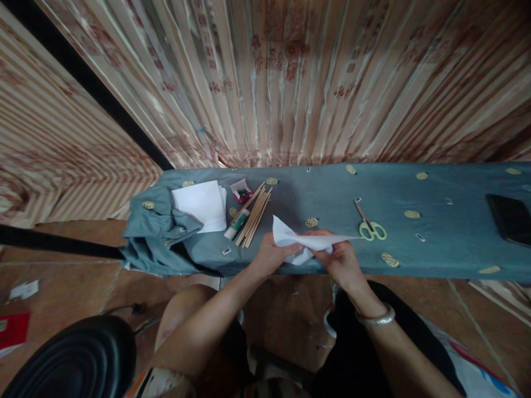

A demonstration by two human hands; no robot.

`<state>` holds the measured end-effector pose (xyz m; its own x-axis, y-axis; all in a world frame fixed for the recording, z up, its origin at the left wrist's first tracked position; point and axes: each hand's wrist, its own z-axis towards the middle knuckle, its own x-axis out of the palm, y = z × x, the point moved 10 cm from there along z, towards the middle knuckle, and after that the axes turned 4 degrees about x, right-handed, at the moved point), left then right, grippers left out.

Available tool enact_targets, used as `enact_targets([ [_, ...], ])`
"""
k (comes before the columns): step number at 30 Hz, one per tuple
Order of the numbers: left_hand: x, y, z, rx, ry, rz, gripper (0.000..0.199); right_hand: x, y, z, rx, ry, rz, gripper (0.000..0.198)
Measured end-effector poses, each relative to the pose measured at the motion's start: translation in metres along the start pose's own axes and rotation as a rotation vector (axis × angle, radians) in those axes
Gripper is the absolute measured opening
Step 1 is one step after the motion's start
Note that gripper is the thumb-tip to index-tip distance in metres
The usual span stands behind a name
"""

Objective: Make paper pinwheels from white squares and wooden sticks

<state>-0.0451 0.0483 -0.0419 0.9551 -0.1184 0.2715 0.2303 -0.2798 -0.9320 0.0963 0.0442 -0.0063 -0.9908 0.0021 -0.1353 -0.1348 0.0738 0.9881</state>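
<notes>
A white sheet of paper [286, 233], bent and partly folded, is held between my two hands above the front edge of the cloth-covered table. My left hand [274, 253] grips its left side, fingers closed on it. On the right, my right hand [338, 260] pinches the same sheet, with a bracelet on that wrist. The paper hides some of my fingertips. Just beyond my right hand lie scissors [370, 228] with light green handles. Thin wooden sticks [256, 216] rest in a bundle to the left of my hands, with a green and white glue stick [237, 223] beside them.
A stack of white paper [201, 204] lies at the left of the blue-grey tablecloth [315, 193], near a small open red box [241, 190] with dark contents. A black phone [509, 217] is at the far right. A black stool [78, 356] stands lower left. Curtains hang behind the table.
</notes>
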Motion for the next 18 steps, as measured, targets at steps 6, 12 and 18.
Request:
enact_targets([
  [6, -0.036, -0.04, 0.014, 0.338, 0.007, 0.48, 0.032, -0.039, -0.011, 0.009, 0.057, -0.137, -0.044, 0.027],
  [12, -0.122, -0.079, 0.015, 0.481, -0.31, 0.917, 0.023, -0.053, -0.008, 0.006, 0.025, -0.142, -0.156, 0.026],
  [18, -0.131, -0.073, 0.017, 0.453, -0.308, 1.206, 0.027, -0.034, -0.008, 0.0, -0.008, -0.064, -0.174, 0.019],
])
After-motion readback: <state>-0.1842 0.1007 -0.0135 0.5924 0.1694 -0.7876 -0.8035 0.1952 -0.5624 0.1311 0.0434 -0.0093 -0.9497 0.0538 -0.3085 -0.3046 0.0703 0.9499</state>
